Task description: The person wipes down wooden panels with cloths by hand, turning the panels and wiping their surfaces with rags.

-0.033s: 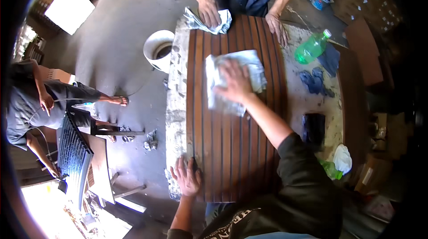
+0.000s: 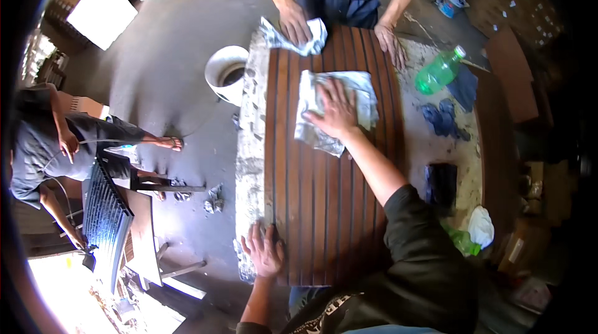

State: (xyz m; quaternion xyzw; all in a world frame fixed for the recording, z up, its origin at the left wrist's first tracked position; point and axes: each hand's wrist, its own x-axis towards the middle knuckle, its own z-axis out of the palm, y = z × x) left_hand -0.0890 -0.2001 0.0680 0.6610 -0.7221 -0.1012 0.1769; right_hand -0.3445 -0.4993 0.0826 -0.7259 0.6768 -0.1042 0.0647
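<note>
Slatted wooden panel [image 2: 311,209] lies flat on a pale worktable [image 2: 250,141]. Right hand [image 2: 338,111] rests palm down on a white cloth [image 2: 322,138] on the panel's far half, fingers spread, not clenched. Left hand [image 2: 265,253] sits at the panel's near left corner, fingers loosely apart, grasping nothing. Green bottle [image 2: 438,72] stands or leans right of the panel; which, cannot tell.
</note>
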